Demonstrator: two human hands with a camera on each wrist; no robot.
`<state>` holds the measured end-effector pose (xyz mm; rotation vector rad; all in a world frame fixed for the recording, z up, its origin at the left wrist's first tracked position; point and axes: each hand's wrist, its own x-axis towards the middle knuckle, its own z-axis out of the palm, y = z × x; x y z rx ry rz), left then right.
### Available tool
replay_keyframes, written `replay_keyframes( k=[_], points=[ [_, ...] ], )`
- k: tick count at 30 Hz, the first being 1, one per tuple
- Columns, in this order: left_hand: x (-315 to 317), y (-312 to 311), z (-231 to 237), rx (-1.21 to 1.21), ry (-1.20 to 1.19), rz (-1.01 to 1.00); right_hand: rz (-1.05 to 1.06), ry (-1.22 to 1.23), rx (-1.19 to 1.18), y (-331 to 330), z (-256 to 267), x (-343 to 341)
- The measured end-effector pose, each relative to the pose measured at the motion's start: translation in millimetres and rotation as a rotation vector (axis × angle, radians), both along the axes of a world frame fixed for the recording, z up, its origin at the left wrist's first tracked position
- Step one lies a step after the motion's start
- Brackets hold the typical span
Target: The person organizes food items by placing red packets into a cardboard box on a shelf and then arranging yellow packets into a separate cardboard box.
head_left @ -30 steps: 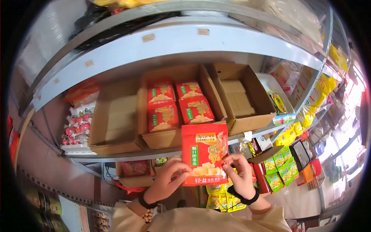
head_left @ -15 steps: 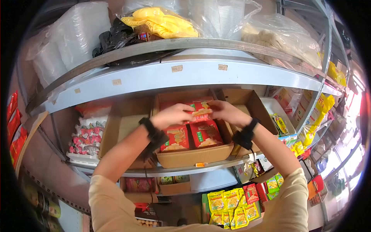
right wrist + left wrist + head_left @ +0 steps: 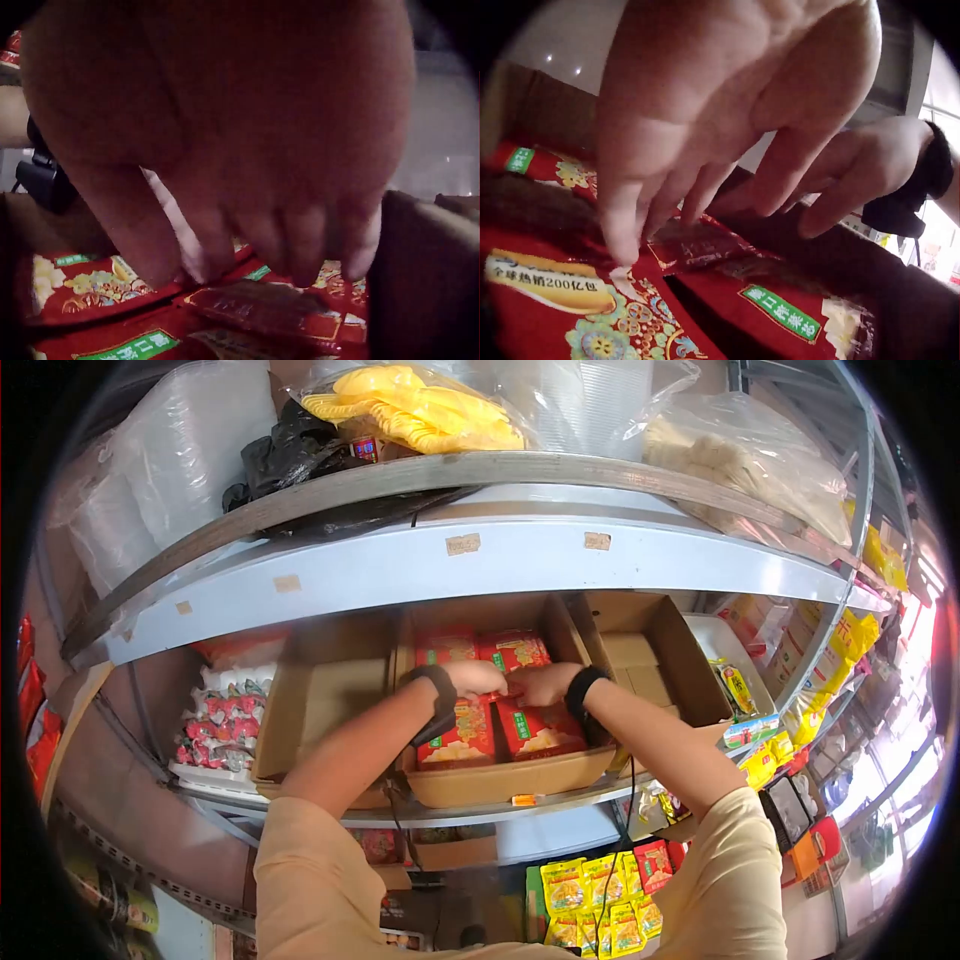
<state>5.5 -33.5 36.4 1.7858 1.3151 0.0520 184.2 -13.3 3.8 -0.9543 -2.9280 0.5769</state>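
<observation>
In the head view, a cardboard carton (image 3: 500, 792) on the shelf holds red food packets (image 3: 462, 740) with green labels, lying in two columns. My left hand (image 3: 475, 679) and right hand (image 3: 545, 685) reach down into it side by side, at the middle of the packets. The left wrist view has my left hand (image 3: 727, 105) with fingers pointing down, a fingertip on a red packet's printed face. Seen from the right wrist, my right hand (image 3: 225, 150) hangs with fingers fairly straight, their tips right at the packets (image 3: 262, 311). Both hands hide part of the packets.
A carton (image 3: 335, 690) stands at the left and another (image 3: 655, 660) at the right. Pink wrapped goods (image 3: 225, 725) sit farther left. Overhead runs a shelf edge (image 3: 380, 575). Yellow packets (image 3: 600, 880) lie below, and thin cables hang from both wrists.
One second ago both hands held a red packet in front of the carton. Half a second ago they had it over the carton's back right; now they are lower, among the packets.
</observation>
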Motion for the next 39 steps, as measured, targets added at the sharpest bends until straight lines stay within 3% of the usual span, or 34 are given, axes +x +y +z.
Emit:
replay_keyframes(
  k=[3, 7, 9, 11, 13, 15, 18, 19, 22, 23, 26, 27, 33, 36, 39],
  points=[
    [7.5, 1.5, -2.1, 0.082, 0.054, -0.115, -0.306, -0.246, -0.056, -37.5, 21.1, -10.0],
    [21.2, -27.5, 21.9, 0.015, 0.131, -0.128, -0.254, -0.270, -0.099, -6.7, -6.0, 5.8],
    [23.2, -7.8, -12.0, 0.197, 0.149, -0.205, -0.266, -0.317, -0.104, 13.5, -16.4, 11.9],
    [25.0, 9.0, -38.1, 0.282, 0.186, -0.255, -0.294, -0.294, -0.050, -32.7, 36.4, 3.4],
    [29.1, -3.6, -29.6, 0.303, 0.263, -0.223, -0.326, -0.342, -0.007, -44.3, 50.8, -1.6],
    [30.1, -5.8, -28.3, 0.331, 0.313, -0.219, -0.362, -0.467, 0.027, -22.9, 31.5, -2.6],
    [21.9, 30.5, -63.0, 0.364, 0.250, -0.293, -0.208, -0.339, 0.052, 18.6, -7.6, 12.3],
    [20.3, 18.7, -49.3, 0.317, 0.170, -0.241, -0.274, -0.416, 0.078, 2.6, 12.2, 10.8],
    [21.1, -28.1, 19.2, 0.153, 0.110, -0.150, -0.216, -0.255, 0.064, 8.2, 13.2, 19.4],
    [17.7, -22.4, 14.3, 0.224, 0.025, -0.155, -0.361, -0.213, -0.039, -24.5, 43.3, 11.3],
    [-7.4, 40.7, -38.1, 0.107, -0.167, -0.152, -0.312, -0.246, 0.035, -34.2, 45.2, 14.0],
    [2.7, -4.8, -3.3, 0.000, -0.362, 0.099, -0.365, -0.351, 0.003, -1.5, 16.6, 15.5],
    [-1.2, 11.0, -13.5, -0.058, -0.411, 0.161, -0.367, -0.288, 0.031, -28.3, 24.1, 8.4],
    [6.3, 13.9, -25.8, -0.066, -0.377, 0.213, -0.205, -0.119, -0.025, -17.9, 15.6, 20.0],
    [15.3, -2.5, -12.6, -0.084, -0.340, 0.280, -0.271, -0.257, -0.014, -13.7, 13.3, 15.3]
  ],
)
